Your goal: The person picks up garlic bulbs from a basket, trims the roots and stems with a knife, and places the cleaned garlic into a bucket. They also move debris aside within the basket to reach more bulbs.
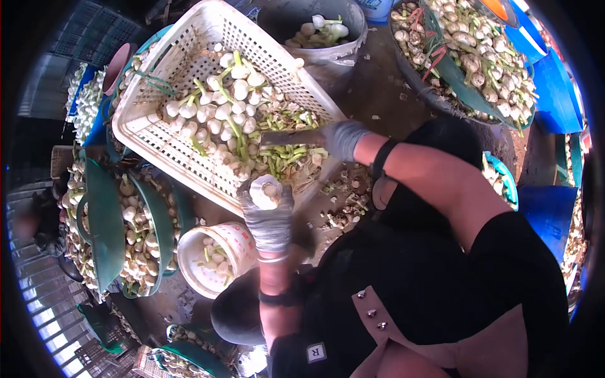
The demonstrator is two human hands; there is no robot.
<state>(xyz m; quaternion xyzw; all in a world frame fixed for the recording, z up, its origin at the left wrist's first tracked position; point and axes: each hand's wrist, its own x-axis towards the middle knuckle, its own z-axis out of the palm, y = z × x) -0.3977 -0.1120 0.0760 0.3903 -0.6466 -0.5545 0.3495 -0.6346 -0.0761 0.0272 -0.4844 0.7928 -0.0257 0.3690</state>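
My left hand, in a grey glove, is closed around a garlic bulb at the near edge of a white slotted plastic crate. Over the crate's right side, my right hand, also gloved, grips a knife; its broad flat blade points left, above cut green stems. Garlic bulbs with short stems are heaped in the middle of the crate. The knife's handle is hidden inside my right hand. Blade and held bulb are apart.
A white bucket holding some bulbs stands left of my left forearm. A grey bucket with bulbs is behind the crate. Green tubs of garlic stand at left. A large garlic heap lies upper right. Trimmings litter the floor.
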